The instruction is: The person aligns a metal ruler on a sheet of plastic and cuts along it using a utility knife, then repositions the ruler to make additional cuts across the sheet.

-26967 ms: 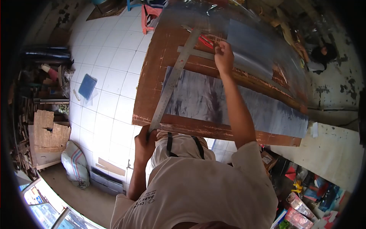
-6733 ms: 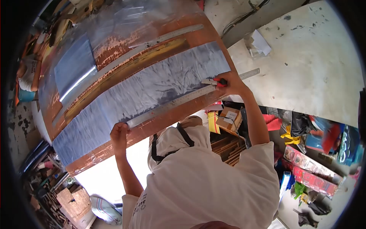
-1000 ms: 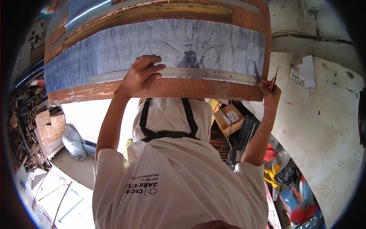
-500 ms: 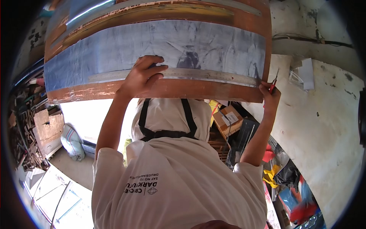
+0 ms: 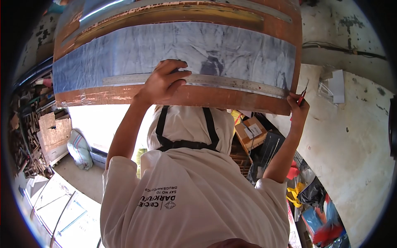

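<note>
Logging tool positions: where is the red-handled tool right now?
The red-handled tool is at the right of the head view, held in the right hand, just past the brown board and near the right end of the metal ruler.

Beneath the left hand point(image 5: 165, 82) a ruler point(image 5: 231, 84) lies along the near edge of a sheet point(image 5: 173, 49), extending leftward past it and rightward to just beside the right hand point(image 5: 298, 108), which holds a tool point(image 5: 302, 97). The sheet rests on the worktop point(image 5: 231, 99); beyond it, farther from both hands, lies a strip point(image 5: 248, 6). Right of the right hand stands a panel point(image 5: 347, 136); left of the left hand, well apart, a sack point(image 5: 80, 149).
</note>
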`<state>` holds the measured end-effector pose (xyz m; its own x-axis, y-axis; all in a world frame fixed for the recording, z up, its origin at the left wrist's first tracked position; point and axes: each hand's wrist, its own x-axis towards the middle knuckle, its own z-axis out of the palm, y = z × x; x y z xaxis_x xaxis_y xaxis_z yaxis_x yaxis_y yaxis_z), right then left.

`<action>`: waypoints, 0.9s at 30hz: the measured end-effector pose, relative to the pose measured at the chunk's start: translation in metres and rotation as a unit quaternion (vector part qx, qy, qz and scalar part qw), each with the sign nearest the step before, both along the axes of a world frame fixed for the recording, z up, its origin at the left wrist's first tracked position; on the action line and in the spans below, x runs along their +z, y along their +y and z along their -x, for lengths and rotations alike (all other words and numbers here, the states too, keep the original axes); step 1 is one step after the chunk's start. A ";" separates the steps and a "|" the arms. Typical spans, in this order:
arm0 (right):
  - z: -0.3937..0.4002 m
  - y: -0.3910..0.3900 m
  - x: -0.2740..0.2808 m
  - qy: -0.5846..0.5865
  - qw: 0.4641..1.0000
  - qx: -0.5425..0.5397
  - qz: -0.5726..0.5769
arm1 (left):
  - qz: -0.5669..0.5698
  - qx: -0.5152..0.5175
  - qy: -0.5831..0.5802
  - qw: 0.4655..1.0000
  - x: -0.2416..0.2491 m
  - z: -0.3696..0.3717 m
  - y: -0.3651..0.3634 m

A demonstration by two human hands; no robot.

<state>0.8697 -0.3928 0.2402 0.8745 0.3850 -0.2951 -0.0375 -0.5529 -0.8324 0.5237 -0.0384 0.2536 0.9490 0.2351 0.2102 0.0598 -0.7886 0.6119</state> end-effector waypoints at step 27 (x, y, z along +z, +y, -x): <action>0.001 0.001 0.003 -0.003 1.000 0.002 0.000 | -0.056 0.017 -0.024 0.998 -0.002 -0.009 -0.005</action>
<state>0.8684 -0.3914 0.2434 0.8749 0.3882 -0.2896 -0.0305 -0.5526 -0.8329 0.5326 -0.0432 0.2517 0.9288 0.2392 0.2829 0.0598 -0.8505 0.5226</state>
